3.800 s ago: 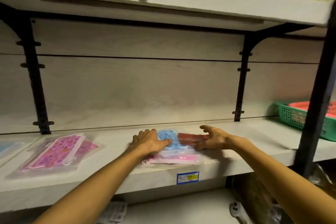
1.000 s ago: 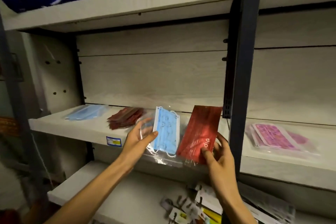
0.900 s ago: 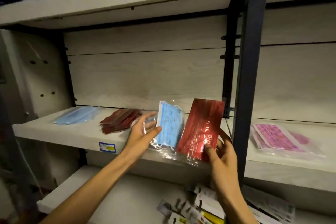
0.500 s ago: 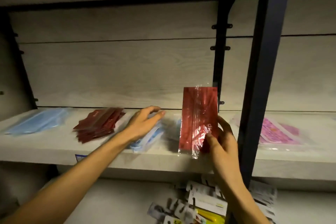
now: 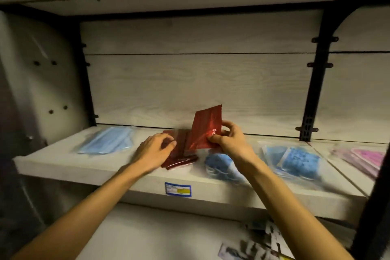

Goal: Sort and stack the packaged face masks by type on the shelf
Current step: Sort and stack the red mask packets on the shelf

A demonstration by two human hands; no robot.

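My right hand [image 5: 230, 140] pinches a red mask packet [image 5: 205, 127] and holds it tilted above the shelf [image 5: 118, 172]. Just left of it lies a stack of red packets [image 5: 180, 157]; my left hand [image 5: 155, 150] hovers at that stack's left edge with fingers loosely curled, holding nothing I can see. A pile of plain light-blue masks [image 5: 106, 140] lies at the shelf's left. A dark-blue mask packet [image 5: 219, 163] lies under my right wrist. Patterned blue mask packets [image 5: 295, 157] lie further right, and pink packets [image 5: 367, 155] sit at the far right.
A black upright bracket [image 5: 316, 82] stands at the back right, and a dark post [image 5: 371, 207] crosses the right edge. A blue price label [image 5: 178, 189] is on the shelf front. Loose printed packets [image 5: 259, 245] lie on the lower shelf.
My left hand let go of the blue packets, which now lie on the shelf, and moved left to the red stack. My right hand carried the red packet leftward over that stack.
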